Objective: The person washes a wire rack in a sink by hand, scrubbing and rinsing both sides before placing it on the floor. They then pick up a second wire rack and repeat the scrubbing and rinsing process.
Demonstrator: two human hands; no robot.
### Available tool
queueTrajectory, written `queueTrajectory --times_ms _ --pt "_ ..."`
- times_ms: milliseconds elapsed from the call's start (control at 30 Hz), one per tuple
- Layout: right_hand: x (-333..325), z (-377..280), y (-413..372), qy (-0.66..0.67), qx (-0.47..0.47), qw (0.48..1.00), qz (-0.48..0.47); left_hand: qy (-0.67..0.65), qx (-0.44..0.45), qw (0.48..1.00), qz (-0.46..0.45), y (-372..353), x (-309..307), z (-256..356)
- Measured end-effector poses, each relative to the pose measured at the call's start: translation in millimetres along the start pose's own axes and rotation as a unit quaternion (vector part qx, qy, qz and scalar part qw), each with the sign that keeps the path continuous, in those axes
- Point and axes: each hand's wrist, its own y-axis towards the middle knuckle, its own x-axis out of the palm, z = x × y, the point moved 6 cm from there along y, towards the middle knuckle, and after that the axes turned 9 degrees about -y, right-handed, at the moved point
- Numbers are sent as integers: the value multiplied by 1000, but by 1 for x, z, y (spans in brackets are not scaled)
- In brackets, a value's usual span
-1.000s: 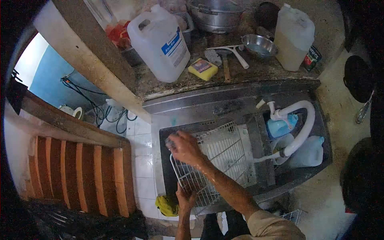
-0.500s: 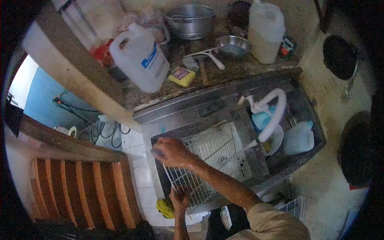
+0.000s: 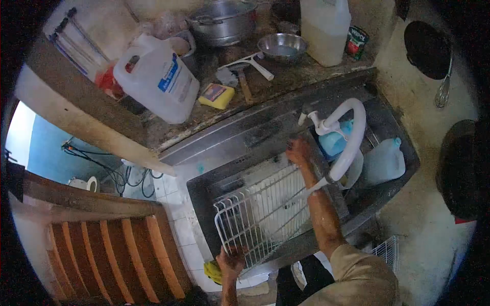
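A white wire rack [image 3: 220, 230] is tilted over the steel sink basin [image 3: 201, 220], with a pale, flat surface beneath its bars. My left hand [image 3: 230, 261] is wrapped round the rack's near left corner. At its far right end my right hand [image 3: 300, 151] has curled fingers beside the rack's edge; anything inside them is hidden. The white tap hose [image 3: 360, 125] arches close to my right forearm, and its nozzle end passes in front of that arm. Something yellow [image 3: 213, 272], like a cloth, lies beside my left wrist.
A blue container [image 3: 334, 143] and a translucent jug [image 3: 385, 163] occupy the right basin. Along the counter behind are a large white jug [image 3: 158, 81], a yellow packet [image 3: 217, 96], a squeegee [image 3: 255, 65], a steel bowl [image 3: 283, 47] and a pot [image 3: 224, 23]. A whisk [image 3: 443, 94] hangs at right.
My right hand has moved from the rack's left end to its far right end, near the tap. My left hand keeps its hold on the near corner. The view has shifted slightly.
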Motion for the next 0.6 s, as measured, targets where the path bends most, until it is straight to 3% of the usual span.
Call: queueTrajectory --times_ms 33,67,100,133,167,200,233,267,300,367,433,500,600 --pt "-12 -17 0 80 -6 997 -21 7 -6 1000 -10 -1 1 -2" --pt "-42 -55 5 159 -9 986 -37 -137 -102 984 48 0 -1 -10" --pt "-83 -102 3 139 -31 974 -176 -180 -132 973 54 0 -1 -15" --pt "-79 -132 -17 277 -110 952 -65 -222 -162 959 63 1 0 -20" --pt "-100 -166 -36 273 -162 946 -63 -175 -123 977 22 4 -5 -30" --pt "-122 -189 -50 269 -217 936 -63 -260 -168 950 46 6 -17 -47" --pt "-117 -180 -56 262 -199 943 -43 -342 -209 913 79 8 -30 -64" --pt "-101 -167 -62 258 -183 948 -25 -174 -124 977 17 9 -19 -38" --pt "-87 -152 -64 254 -169 952 -8 0 -33 999 -42 1 4 -1" --pt "-67 -85 -57 224 -81 971 -12 139 33 986 -82 -3 15 14" --pt "-36 -34 -53 190 -106 973 78 113 -11 992 -55 0 5 -2" --pt "2 13 -39 85 -12 996 19 173 -29 984 -38 2 -6 -6" --pt "32 37 -36 43 -4 999 20 112 51 992 5 1 -2 7"
